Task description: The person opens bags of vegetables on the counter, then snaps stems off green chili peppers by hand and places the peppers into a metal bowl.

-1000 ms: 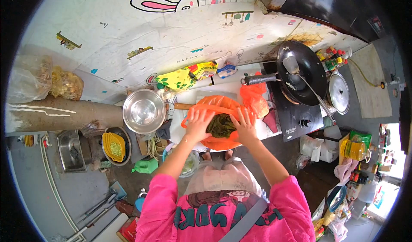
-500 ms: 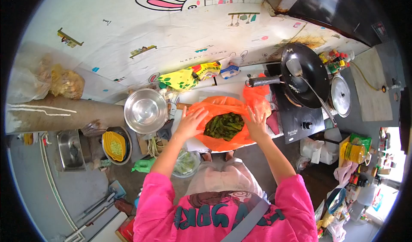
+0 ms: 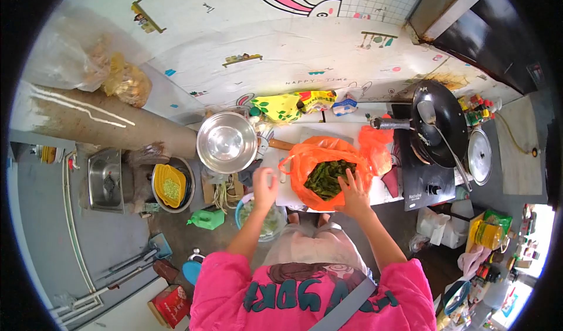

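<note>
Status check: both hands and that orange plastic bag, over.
Left hand clear of the bag, fingers curled. Right hand at rim, partly over opening. Bag open, dark green leaves inside.

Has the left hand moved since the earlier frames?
Yes. Judged against the steel pot, the left hand has shifted left and toward the person's body, coming off the orange bag it was touching.

Upper right: wok (image 3: 456, 128) over black cooktop (image 3: 421, 198), spatula (image 3: 427, 113) inside, lid (image 3: 480, 157) beside it. Left of centre: steel pot (image 3: 227, 143). Left: sink (image 3: 105, 184), yellow basket (image 3: 159, 185) in basin (image 3: 190, 181). Lower left: green jug (image 3: 208, 219), red box (image 3: 173, 304). Right: oil bottle (image 3: 489, 235). Top: rabbit drawing (image 3: 324, 7) on wall (image 3: 193, 26).
</note>
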`<act>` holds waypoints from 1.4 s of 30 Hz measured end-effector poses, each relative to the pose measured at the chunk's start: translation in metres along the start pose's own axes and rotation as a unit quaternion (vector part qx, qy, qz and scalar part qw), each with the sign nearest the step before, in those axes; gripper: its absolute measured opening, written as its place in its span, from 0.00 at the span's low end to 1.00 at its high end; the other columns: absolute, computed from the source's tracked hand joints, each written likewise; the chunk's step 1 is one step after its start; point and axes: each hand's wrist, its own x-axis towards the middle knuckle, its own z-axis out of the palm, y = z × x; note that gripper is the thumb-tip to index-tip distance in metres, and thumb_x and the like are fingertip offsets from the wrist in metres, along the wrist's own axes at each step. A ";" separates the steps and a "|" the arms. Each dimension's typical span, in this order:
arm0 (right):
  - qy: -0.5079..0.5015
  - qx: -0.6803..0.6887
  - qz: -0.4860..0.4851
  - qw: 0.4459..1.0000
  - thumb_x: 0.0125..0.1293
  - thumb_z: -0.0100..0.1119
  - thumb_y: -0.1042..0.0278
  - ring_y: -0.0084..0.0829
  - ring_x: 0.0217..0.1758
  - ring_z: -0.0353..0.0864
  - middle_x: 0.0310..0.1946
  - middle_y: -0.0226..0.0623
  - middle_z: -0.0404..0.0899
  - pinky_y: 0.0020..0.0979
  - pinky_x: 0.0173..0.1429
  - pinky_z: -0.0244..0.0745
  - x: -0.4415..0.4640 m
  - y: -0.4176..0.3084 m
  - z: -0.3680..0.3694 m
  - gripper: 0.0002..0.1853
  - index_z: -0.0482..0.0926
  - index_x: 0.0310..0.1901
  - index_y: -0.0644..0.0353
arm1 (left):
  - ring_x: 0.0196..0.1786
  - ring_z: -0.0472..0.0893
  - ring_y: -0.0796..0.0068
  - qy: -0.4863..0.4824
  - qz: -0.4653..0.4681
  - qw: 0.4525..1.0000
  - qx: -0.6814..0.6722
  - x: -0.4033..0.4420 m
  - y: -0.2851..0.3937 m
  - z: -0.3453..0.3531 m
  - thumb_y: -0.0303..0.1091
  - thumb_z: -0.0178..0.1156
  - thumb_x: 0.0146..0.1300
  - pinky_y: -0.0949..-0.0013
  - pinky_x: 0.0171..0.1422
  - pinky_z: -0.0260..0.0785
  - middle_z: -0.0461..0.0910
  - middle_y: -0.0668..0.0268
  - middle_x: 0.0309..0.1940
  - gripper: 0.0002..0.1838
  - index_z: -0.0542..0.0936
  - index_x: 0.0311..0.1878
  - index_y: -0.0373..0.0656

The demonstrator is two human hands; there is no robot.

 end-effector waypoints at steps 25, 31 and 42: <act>-0.014 -0.048 0.013 0.999 0.38 0.66 0.39 0.45 0.72 0.35 0.69 0.39 0.39 0.64 0.64 0.37 -0.018 -0.032 0.013 0.50 0.55 0.64 0.45 | 0.36 0.78 0.66 0.176 -0.486 0.701 -0.492 0.010 -0.076 -0.055 0.31 0.48 0.60 0.66 0.35 0.75 0.74 0.58 0.40 0.17 0.64 0.52 0.39; -0.018 -0.040 0.011 0.999 0.39 0.65 0.39 0.44 0.72 0.35 0.69 0.38 0.39 0.63 0.65 0.36 -0.018 -0.033 0.014 0.49 0.55 0.64 0.44 | 0.31 0.80 0.65 0.103 -0.506 0.712 -0.475 -0.015 -0.062 -0.044 0.32 0.45 0.61 0.70 0.28 0.74 0.76 0.57 0.35 0.15 0.65 0.50 0.35; 0.012 0.012 0.027 0.999 0.38 0.67 0.40 0.46 0.71 0.35 0.68 0.39 0.39 0.63 0.65 0.36 -0.030 -0.029 0.010 0.51 0.53 0.65 0.43 | 0.26 0.80 0.66 0.068 -0.500 0.766 -0.399 -0.102 -0.016 -0.058 0.30 0.44 0.59 0.72 0.23 0.74 0.77 0.54 0.31 0.16 0.67 0.48 0.30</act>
